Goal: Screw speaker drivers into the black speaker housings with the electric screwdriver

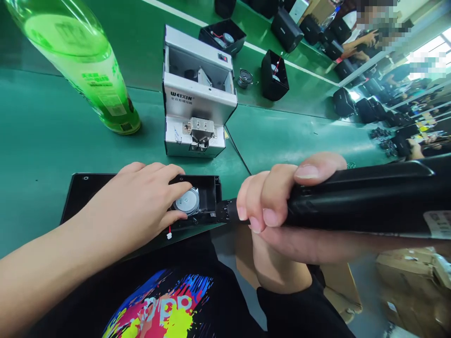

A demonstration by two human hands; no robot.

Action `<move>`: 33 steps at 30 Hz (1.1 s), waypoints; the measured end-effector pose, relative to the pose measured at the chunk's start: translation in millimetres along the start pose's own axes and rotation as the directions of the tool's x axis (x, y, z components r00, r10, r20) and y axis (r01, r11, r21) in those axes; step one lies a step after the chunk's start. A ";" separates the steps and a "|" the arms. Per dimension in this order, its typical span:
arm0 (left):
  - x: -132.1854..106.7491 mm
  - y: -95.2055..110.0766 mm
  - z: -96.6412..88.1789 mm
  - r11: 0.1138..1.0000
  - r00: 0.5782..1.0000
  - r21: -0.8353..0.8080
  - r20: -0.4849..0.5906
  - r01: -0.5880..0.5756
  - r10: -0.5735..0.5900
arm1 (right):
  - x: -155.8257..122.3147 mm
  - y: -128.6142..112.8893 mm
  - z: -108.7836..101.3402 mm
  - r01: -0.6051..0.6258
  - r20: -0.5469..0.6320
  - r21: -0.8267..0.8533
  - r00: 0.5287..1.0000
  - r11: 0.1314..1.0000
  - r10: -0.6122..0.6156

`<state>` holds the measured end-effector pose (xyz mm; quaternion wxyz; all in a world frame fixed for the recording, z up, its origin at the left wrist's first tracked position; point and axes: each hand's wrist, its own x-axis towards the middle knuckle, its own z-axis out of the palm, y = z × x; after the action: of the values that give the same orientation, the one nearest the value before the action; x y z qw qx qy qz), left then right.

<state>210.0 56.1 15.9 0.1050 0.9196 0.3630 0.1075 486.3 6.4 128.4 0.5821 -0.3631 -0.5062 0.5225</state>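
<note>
My left hand point(148, 202) lies over a black speaker box point(93, 183), its thumb and index finger gripping the round silver-backed speaker driver point(186, 202) inside. The other fingers rest by the box's far wall. A red lead with a white plug point(169, 235) hangs by the near rim. My right hand point(271, 197) is wrapped around a black electric screwdriver point(352, 197), held almost level. Its nose reaches the box's right end, beside the driver; whether the bit touches a screw I cannot tell.
A silver screw feeder point(200, 94) stands beyond the box, with a green bottle point(95, 80) to its left. Farther back are an open speaker box point(275, 75), a loose driver point(244, 78) and more black boxes. Cartons point(412, 286) stand low at right. Other people work at far right.
</note>
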 end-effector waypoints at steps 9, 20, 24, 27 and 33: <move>-0.4 5.7 -5.9 1.000 1.000 0.018 0.001 -0.004 0.004 | -3.4 12.4 -4.0 0.032 0.005 0.012 0.999 0.999 -0.032; 4.1 6.7 -5.4 0.999 0.997 0.004 0.048 0.053 -0.053 | -1.3 17.0 16.3 0.033 -0.111 0.034 0.993 0.999 -0.029; 7.5 9.9 -6.3 0.998 0.996 0.012 0.060 0.058 -0.059 | -3.6 21.3 16.9 0.062 -0.096 0.031 0.994 0.998 -0.059; 8.3 10.3 -6.6 0.998 0.996 0.014 0.060 0.064 -0.065 | -8.2 20.6 21.3 0.073 -0.092 0.011 0.993 0.997 -0.072; 8.3 16.1 -9.7 0.997 0.995 0.002 0.067 0.079 -0.079 | -27.7 19.8 25.8 0.132 0.050 -0.124 0.991 0.983 -0.127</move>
<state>223.7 51.5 30.5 0.1218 0.9075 0.3954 0.0725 458.2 -19.6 109.6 0.5799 -0.3546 -0.5731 0.4578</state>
